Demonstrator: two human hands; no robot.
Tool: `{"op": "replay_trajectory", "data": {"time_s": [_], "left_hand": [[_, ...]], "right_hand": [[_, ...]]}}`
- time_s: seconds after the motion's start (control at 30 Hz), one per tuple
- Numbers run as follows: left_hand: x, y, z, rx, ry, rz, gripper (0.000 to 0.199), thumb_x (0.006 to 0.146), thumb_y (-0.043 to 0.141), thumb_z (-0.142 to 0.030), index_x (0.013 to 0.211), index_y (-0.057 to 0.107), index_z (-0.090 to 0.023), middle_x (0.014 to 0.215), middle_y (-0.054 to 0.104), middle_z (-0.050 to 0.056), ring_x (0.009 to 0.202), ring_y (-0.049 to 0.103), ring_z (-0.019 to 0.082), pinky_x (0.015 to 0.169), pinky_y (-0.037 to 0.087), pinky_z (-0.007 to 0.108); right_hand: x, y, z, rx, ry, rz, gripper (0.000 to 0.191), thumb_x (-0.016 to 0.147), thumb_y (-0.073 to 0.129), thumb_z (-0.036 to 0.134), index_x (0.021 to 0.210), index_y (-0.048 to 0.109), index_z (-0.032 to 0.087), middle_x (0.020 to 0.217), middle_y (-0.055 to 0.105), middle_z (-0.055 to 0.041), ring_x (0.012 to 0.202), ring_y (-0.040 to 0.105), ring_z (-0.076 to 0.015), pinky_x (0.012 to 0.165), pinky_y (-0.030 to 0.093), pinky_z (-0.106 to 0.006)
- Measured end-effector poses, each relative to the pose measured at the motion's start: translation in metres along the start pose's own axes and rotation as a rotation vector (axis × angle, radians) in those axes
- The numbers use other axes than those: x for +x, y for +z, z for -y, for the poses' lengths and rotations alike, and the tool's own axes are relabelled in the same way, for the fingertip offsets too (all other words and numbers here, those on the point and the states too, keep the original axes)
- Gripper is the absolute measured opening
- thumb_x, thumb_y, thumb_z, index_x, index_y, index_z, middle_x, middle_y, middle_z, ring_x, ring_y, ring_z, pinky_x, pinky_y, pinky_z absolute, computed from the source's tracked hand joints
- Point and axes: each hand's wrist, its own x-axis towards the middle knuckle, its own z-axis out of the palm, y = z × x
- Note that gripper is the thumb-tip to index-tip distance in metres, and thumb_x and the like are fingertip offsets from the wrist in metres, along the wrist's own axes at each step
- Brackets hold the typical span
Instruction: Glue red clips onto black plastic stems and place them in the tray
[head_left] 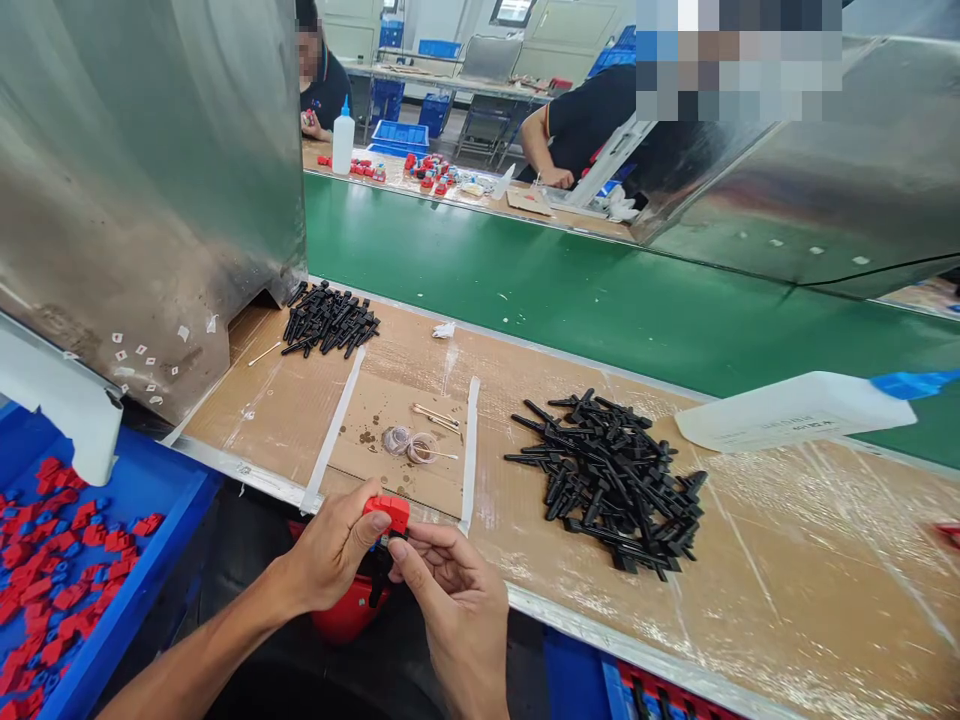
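My left hand (330, 548) is closed around a small red plastic part (391, 510), thumb pressed on its side, just off the front edge of the bench. A black plastic part (380, 570) hangs below the red one, and my right hand (461, 595) pinches at it with thumb and fingertips. Whether the two parts are joined is hidden by the fingers. Beyond my hands, small clear dishes (422, 448) stand on a cardboard sheet (367, 475), with a cotton swab lying across one. More cotton swabs (436, 417) lie behind them.
Black plastic parts are heaped to the right (615, 480) and back left (330, 320). A white bottle (787, 410) lies at right. A blue bin (187, 500) with red and blue parts stands left. Past the green belt (480, 250), two people sit at another bench.
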Motion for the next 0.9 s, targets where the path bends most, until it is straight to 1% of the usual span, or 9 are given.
{"op": "replay_trajectory", "data": {"time_s": [0.17, 0.27, 0.37, 0.43, 0.53, 0.63, 0.73, 0.83, 0.9], "left_hand": [[0.004, 0.001, -0.004, -0.062, -0.018, 0.037, 0.042, 0.1, 0.025, -0.049, 0.085, 0.051, -0.019, 0.078, 0.051, 0.0, 0.072, 0.045, 0.016, 0.071, 0.036, 0.028], [0.009, -0.005, -0.009, -0.208, 0.002, 0.209, 0.048, 0.098, 0.025, -0.055, 0.078, 0.049, -0.019, 0.074, 0.047, 0.0, 0.068, 0.043, 0.015, 0.067, 0.036, 0.027], [0.014, -0.012, -0.014, -0.319, 0.055, 0.429, 0.051, 0.095, 0.028, -0.06, 0.076, 0.05, -0.018, 0.074, 0.047, 0.001, 0.069, 0.042, 0.015, 0.066, 0.035, 0.027], [0.016, -0.014, -0.017, -0.331, 0.06, 0.493, 0.053, 0.094, 0.03, -0.062, 0.074, 0.05, -0.018, 0.07, 0.043, 0.0, 0.065, 0.039, 0.015, 0.064, 0.033, 0.027], [0.015, -0.009, -0.022, -0.325, 0.041, 0.465, 0.056, 0.094, 0.026, -0.063, 0.077, 0.055, -0.018, 0.069, 0.044, -0.001, 0.064, 0.039, 0.015, 0.064, 0.033, 0.027], [0.012, -0.002, -0.026, -0.29, 0.02, 0.373, 0.057, 0.096, 0.022, -0.061, 0.079, 0.055, -0.017, 0.071, 0.045, 0.0, 0.065, 0.039, 0.015, 0.064, 0.033, 0.027], [0.008, 0.002, -0.026, -0.246, 0.026, 0.309, 0.061, 0.095, 0.017, -0.062, 0.076, 0.054, -0.018, 0.069, 0.045, -0.001, 0.063, 0.039, 0.015, 0.062, 0.034, 0.027], [0.004, -0.003, -0.026, -0.158, 0.096, 0.335, 0.055, 0.094, 0.028, -0.062, 0.101, 0.06, -0.018, 0.088, 0.061, 0.006, 0.078, 0.053, 0.02, 0.073, 0.042, 0.029], [0.0, -0.007, -0.025, -0.087, 0.128, 0.382, 0.047, 0.093, 0.041, -0.056, 0.121, 0.055, -0.02, 0.105, 0.064, 0.009, 0.092, 0.058, 0.024, 0.082, 0.044, 0.032]], "right_hand": [[0.001, -0.004, -0.007, 0.086, 0.07, 0.021, 0.017, 0.068, 0.084, 0.027, 0.078, 0.072, 0.021, 0.064, 0.071, 0.001, 0.052, 0.064, -0.012, 0.053, 0.055, -0.021], [0.004, -0.011, -0.008, 0.193, 0.135, 0.135, 0.034, 0.062, 0.089, 0.024, 0.091, 0.07, 0.026, 0.065, 0.068, 0.0047, 0.055, 0.063, -0.0112, 0.054, 0.051, -0.019], [0.006, -0.019, -0.008, 0.179, 0.149, 0.284, 0.073, 0.053, 0.094, 0.03, 0.12, 0.065, 0.032, 0.096, 0.072, -0.0004, 0.086, 0.067, -0.0186, 0.077, 0.055, -0.027], [0.006, -0.023, -0.009, 0.102, 0.105, 0.334, 0.073, 0.051, 0.094, 0.037, 0.119, 0.068, 0.032, 0.118, 0.066, -0.0043, 0.11, 0.061, -0.0251, 0.095, 0.049, -0.033], [0.002, -0.027, -0.012, 0.02, 0.012, 0.308, 0.056, 0.051, 0.092, 0.044, 0.103, 0.075, 0.031, 0.134, 0.057, -0.0063, 0.129, 0.047, -0.0307, 0.105, 0.041, -0.039], [-0.003, -0.027, -0.016, -0.025, -0.046, 0.297, 0.049, 0.055, 0.09, 0.044, 0.1, 0.076, 0.031, 0.14, 0.054, -0.0088, 0.131, 0.047, -0.0334, 0.105, 0.042, -0.045], [-0.007, -0.029, -0.019, -0.047, -0.123, 0.246, 0.047, 0.057, 0.089, 0.042, 0.102, 0.076, 0.032, 0.137, 0.059, -0.0091, 0.132, 0.047, -0.0342, 0.108, 0.037, -0.05], [-0.008, -0.035, -0.019, -0.022, -0.199, 0.134, 0.044, 0.062, 0.088, 0.037, 0.104, 0.075, 0.034, 0.125, 0.068, -0.0074, 0.126, 0.055, -0.0315, 0.108, 0.039, -0.049], [-0.008, -0.038, -0.019, 0.014, -0.222, 0.063, 0.043, 0.063, 0.089, 0.032, 0.103, 0.075, 0.034, 0.115, 0.073, -0.0061, 0.117, 0.061, -0.0296, 0.103, 0.045, -0.045]]}}
